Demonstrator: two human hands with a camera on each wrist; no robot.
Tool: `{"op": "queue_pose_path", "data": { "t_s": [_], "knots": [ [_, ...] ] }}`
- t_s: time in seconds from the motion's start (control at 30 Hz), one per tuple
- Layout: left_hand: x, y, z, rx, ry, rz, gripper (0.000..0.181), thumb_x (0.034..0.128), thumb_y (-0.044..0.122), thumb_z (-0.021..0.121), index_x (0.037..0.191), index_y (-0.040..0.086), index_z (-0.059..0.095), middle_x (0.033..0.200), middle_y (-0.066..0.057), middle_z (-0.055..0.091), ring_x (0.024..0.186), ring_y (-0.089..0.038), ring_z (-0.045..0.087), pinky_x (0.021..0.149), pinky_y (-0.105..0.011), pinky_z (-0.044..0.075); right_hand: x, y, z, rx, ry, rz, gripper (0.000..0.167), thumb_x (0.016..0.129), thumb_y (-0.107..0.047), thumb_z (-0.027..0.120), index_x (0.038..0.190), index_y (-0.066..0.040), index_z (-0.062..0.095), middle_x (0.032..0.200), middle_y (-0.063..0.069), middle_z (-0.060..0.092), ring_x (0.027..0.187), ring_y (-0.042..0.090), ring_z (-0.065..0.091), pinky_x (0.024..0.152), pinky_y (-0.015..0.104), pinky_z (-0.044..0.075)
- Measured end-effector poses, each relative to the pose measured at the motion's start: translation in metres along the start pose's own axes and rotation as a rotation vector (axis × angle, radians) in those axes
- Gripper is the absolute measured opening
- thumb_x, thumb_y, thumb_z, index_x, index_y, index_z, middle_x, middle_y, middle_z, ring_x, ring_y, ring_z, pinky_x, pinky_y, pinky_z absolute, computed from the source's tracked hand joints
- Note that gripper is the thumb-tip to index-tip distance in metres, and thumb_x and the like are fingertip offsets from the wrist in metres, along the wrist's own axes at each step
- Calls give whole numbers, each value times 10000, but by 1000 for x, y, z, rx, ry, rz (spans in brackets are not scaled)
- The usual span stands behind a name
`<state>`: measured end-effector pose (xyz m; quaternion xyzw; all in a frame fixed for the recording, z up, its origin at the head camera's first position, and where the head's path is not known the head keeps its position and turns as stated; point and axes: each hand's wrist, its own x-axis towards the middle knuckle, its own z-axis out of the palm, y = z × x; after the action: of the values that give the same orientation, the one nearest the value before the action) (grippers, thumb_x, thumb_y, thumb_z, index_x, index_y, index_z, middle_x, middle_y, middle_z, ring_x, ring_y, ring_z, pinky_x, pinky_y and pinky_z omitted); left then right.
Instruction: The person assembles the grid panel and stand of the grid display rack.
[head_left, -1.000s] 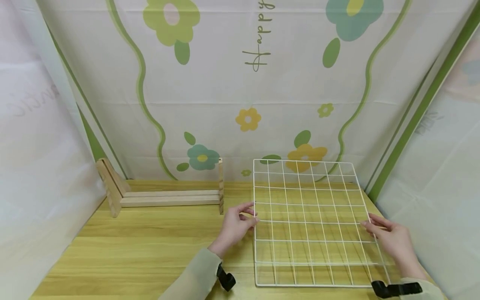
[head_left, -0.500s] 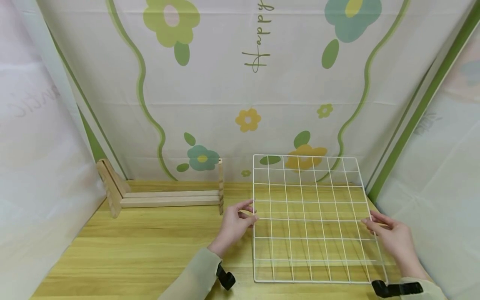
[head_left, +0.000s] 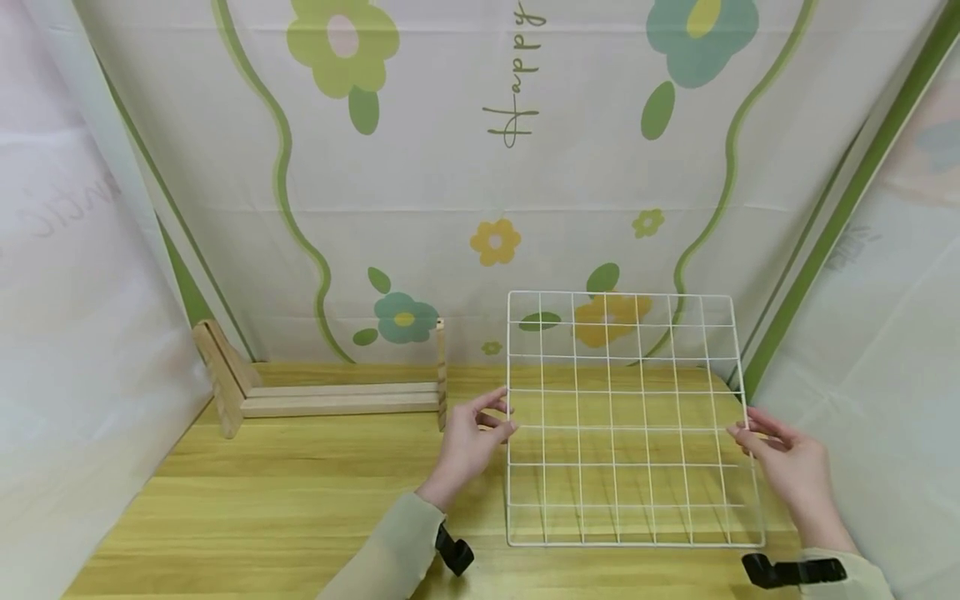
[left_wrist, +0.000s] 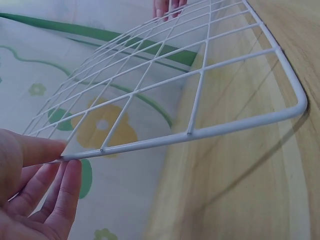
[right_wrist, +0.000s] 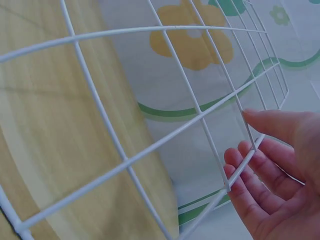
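A white wire grid panel (head_left: 580,427) is held between both hands, tilted with its far edge raised off the wooden table. The left hand (head_left: 470,440) pinches its left edge wire, thumb on the near face and fingers behind, as the left wrist view also shows of the panel (left_wrist: 145,145). On the opposite side the right hand (head_left: 797,473) grips the right edge between thumb and fingers; in the right wrist view those fingers (right_wrist: 260,187) lie under the edge wire. The panel's near edge is low over the table; its corner meets or nearly meets the surface in the left wrist view.
At the back left of the table (head_left: 285,492) stands a wooden frame (head_left: 341,400) with upright ends and low crossbars. A flower-printed fabric wall (head_left: 420,167) closes off the back, and similar sheets hang at both sides. Black straps sit on both wrists.
The grid panel has tipped more upright, its far edge rising and its near edge shifting away from me. Both hands have risen slightly with it, keeping their hold. The wooden frame stays put.
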<state>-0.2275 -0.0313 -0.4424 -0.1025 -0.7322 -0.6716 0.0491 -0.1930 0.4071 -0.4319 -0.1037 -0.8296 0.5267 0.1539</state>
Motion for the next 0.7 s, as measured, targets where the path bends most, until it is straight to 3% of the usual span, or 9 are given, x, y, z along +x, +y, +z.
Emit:
{"op": "queue_pose_path", "data": {
  "t_s": [0.27, 0.47, 0.7],
  "knots": [
    [0, 6, -2, 39, 19, 64, 538, 858, -30, 801, 1352, 141, 674, 1112, -119, 696, 816, -192, 691, 625, -331, 599, 0, -5, 1, 38, 50, -33, 380, 929, -237, 788, 1294, -229, 681, 930, -264, 693, 781, -66, 662, 650, 106, 500],
    [-1, 13, -3, 33, 42, 113, 521, 855, -23, 810, 1333, 150, 693, 1082, -100, 712, 831, -195, 694, 681, -267, 590, 1, -12, 2, 56, 95, -42, 461, 919, -237, 798, 1351, -154, 661, 950, -274, 678, 798, -87, 657, 636, 108, 500],
    [-2, 15, -3, 15, 84, 181, 484, 838, -8, 831, 1290, 126, 720, 1040, -91, 739, 813, -234, 697, 719, -307, 601, 3, -16, 3, 141, 161, -65, 409, 890, -137, 821, 1279, -192, 704, 944, -228, 709, 803, -72, 672, 645, 115, 530]
  ]
}}
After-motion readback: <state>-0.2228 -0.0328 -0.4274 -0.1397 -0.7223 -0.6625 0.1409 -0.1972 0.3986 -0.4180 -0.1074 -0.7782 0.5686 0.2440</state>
